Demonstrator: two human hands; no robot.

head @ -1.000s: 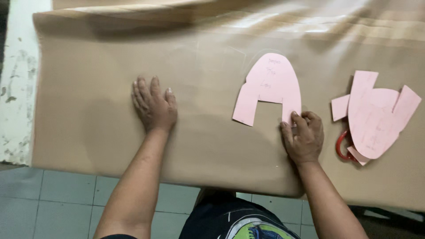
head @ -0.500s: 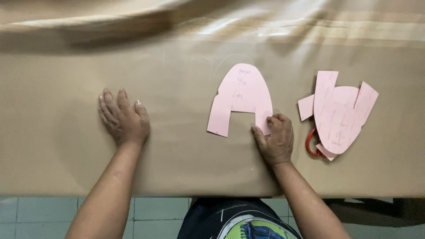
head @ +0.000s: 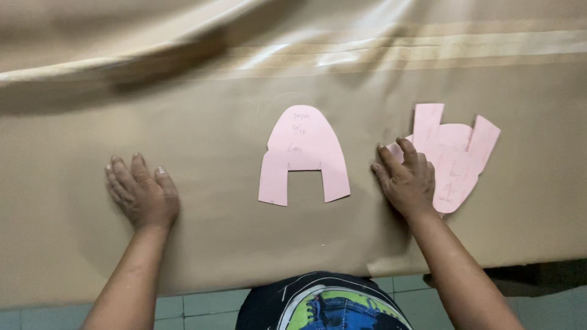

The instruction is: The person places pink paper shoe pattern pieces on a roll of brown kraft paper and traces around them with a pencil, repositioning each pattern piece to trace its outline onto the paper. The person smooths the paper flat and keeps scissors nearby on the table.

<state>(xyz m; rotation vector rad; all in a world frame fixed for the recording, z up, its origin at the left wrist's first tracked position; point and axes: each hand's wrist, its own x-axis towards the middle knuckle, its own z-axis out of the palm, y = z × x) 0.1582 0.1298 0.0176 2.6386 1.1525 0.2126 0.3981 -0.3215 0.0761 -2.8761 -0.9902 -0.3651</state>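
While we look down from above, we see a wide tan sheet [head: 202,122] of smooth, slightly shiny material covering the whole work surface, with a loose fold rising across its far left side and its near edge hanging over grey-green floor tiles [head: 202,304] below. At the left, our left hand [head: 142,194] lies flat and open on the sheet, palm down, fingers spread and pointing away from us, gripping nothing. To its right, well apart from it, rests a pink arch-shaped paper pattern [head: 304,153], flat on the sheet; its long axis runs away from us, its rounded top pointing to the far side and its two legs pointing back toward us, with faint handwriting on it. Further right, our right hand [head: 406,180] is open, palm down, fingers loosely spread and pointing away; it presses on the left edge of a second stack of pink pattern pieces [head: 455,153], whose square tabs point away from us and whose rounded end points toward us.
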